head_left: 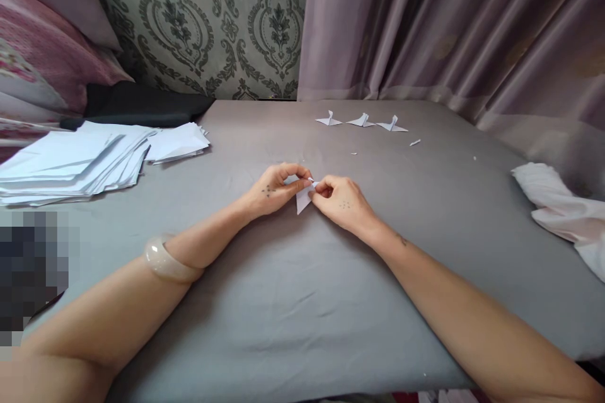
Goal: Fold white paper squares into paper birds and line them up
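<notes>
A small piece of folded white paper (303, 199) is pinched between both hands above the middle of the table, one triangular point hanging downward. My left hand (278, 190) grips its upper left side with thumb and fingers. On the right side, my right hand (341, 200) pinches the paper close to the other hand's fingertips. The fingers hide much of the upper folds. Farther back stand three folded paper birds in a row: the left paper bird (329, 119), the middle paper bird (363, 120) and the right paper bird (393, 124).
Stacks of white paper sheets (70, 157) lie at the left, with a black item (142, 104) behind. A paper scrap (414, 142) rests near the birds. White cloth (558, 201) lies at the right edge of the grey-covered table (283, 308). Curtains (425, 25) hang behind.
</notes>
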A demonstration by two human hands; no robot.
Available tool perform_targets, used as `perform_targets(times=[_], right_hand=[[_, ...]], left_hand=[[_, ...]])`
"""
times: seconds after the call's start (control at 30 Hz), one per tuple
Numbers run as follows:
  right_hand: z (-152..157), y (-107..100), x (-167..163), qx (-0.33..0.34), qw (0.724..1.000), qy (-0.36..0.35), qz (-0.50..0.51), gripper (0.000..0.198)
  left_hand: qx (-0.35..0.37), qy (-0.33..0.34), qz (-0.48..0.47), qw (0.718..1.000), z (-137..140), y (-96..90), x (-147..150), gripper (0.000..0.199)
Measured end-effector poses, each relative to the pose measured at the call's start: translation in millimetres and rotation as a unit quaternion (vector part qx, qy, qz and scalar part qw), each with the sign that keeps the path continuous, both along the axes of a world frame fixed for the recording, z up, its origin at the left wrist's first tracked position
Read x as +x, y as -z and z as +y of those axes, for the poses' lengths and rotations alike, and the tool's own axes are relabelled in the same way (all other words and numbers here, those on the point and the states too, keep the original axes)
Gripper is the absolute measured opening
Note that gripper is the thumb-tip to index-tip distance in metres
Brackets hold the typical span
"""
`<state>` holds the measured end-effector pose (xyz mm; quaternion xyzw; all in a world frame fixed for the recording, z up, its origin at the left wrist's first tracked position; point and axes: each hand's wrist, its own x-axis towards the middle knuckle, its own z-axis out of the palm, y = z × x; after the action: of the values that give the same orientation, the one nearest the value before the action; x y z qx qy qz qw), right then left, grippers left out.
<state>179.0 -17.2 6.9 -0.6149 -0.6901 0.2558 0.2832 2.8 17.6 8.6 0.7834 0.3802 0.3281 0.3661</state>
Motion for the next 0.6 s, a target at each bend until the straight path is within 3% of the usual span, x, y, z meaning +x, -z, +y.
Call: perform_targets(times=[0.33,0.6], right_hand=[[-3.2,-2.0,-0.4,0.002,0.998,-0.024,-0.052,0.012],[-6.1,-0.4,-5.3,0.025,0.993,-0.02,-0.111,0.013]], left_hand=[[-0.004,-0.087,0.042,0.995,4.3,1.9,-7.9,0.04],[-0.038,-0.055,0.066,0.996,5.5,8.9,-8.5,0.033]])
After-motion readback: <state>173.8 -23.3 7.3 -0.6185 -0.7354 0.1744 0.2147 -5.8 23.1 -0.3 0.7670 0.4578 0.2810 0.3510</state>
